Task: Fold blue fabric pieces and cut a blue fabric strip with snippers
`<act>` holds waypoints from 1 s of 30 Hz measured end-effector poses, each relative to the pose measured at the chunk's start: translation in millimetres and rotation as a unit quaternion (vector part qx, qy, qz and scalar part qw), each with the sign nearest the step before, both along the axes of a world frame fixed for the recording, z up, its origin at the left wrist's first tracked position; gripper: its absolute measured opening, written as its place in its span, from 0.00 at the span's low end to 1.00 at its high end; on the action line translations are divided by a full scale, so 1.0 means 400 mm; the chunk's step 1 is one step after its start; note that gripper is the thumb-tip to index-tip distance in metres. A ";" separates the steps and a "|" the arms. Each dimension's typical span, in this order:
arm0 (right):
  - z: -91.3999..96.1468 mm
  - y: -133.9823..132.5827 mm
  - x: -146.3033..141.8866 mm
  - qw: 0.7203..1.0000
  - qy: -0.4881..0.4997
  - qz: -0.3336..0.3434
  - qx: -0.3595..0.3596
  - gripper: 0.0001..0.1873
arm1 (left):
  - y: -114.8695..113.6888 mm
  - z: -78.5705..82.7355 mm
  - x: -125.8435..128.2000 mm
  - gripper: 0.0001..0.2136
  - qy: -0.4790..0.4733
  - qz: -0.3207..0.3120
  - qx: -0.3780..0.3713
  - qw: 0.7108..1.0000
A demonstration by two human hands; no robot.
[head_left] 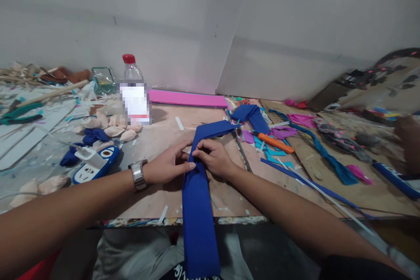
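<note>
A long blue fabric strip lies along the worktable and hangs over its front edge toward my lap. My left hand, with a metal watch on its wrist, pinches the strip's left edge. My right hand is closed on the strip just beside it, fingers curled over the cloth. Both hands meet at the middle of the strip, where it bends toward the back right.
A water bottle with a red cap stands behind the hands. A blue and white power strip lies left, an orange utility knife right, a pink sheet at the back. Fabric scraps litter the table. Another person's hand shows far right.
</note>
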State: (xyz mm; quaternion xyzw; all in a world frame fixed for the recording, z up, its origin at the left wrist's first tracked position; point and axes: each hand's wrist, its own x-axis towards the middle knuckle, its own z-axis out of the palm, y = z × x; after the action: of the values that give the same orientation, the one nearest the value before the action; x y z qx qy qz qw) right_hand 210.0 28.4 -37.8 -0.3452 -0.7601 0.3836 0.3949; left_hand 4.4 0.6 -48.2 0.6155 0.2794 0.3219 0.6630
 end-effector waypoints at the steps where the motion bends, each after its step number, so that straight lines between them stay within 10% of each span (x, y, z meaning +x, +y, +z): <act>1: -0.001 0.001 0.000 1.000 -0.003 -0.001 0.005 0.18 | -0.001 0.002 0.002 0.33 -0.004 -0.002 0.006 1.000; 30: 0.003 -0.001 0.010 0.995 0.022 -0.018 0.093 0.14 | 0.006 0.020 -0.006 0.30 0.027 0.065 0.050 0.996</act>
State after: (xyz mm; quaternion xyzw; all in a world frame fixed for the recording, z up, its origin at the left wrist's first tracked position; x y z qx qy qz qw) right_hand 214.1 28.0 -36.5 -0.3120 -0.7773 0.3121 0.4484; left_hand 2.1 2.9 -40.2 0.6373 0.3197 0.3610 0.6011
